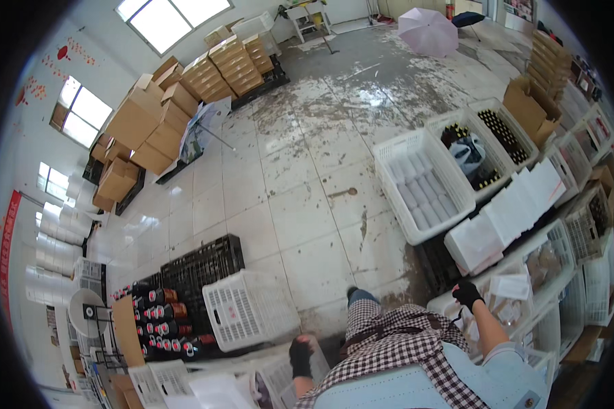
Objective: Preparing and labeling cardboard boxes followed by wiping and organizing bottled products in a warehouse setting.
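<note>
My left hand, in a black fingerless glove, hangs at the bottom, over the edge of a pale plastic crate; its fingers look curled, but what lies under them is unclear. My right hand, gloved the same way, is raised with bent fingers beside white plastic crates and the white boxes. Whether it holds anything thin is not clear. Between the hands is a brown-and-white checked apron. A white slatted crate stands ahead of my left hand, next to dark bottles with red caps.
White crates hold pale cylindrical items and dark bottles with yellow caps. A black plastic pallet stands at lower left. Cardboard boxes are stacked on pallets by the wall. Open umbrellas rest on the stained tiled floor.
</note>
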Demonstrator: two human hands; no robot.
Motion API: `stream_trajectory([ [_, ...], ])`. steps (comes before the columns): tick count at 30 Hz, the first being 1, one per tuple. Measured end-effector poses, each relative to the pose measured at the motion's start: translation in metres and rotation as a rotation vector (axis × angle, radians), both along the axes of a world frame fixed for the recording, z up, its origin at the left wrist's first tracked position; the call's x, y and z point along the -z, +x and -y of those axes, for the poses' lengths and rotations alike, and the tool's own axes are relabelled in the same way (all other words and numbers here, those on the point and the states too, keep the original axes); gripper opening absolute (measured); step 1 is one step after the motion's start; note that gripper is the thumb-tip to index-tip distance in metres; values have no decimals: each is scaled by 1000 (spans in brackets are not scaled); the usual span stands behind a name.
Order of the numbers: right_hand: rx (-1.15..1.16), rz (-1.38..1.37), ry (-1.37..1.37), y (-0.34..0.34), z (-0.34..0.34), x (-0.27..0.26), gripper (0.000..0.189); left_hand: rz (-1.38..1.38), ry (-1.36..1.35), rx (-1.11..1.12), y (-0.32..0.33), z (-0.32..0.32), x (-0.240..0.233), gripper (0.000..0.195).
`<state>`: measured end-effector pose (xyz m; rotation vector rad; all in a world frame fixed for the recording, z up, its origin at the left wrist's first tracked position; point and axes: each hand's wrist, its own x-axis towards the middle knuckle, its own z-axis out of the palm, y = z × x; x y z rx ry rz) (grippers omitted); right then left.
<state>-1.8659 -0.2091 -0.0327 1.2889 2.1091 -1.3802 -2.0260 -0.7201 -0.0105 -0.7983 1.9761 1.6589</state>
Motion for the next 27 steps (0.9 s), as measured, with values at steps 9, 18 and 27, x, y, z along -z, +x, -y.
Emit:
stream_trajectory([
  [9,258,-6,62,-207,-16,150,15,-248,-504,541,-403,48,156,16],
  [18,840,155,-162,-333,-18,109,23,-588,-361,1140,-713,-340,-16,17],
  [27,441,302,319,-506,-166,170,30,-331,-450,1238,-857,-416,29,19],
])
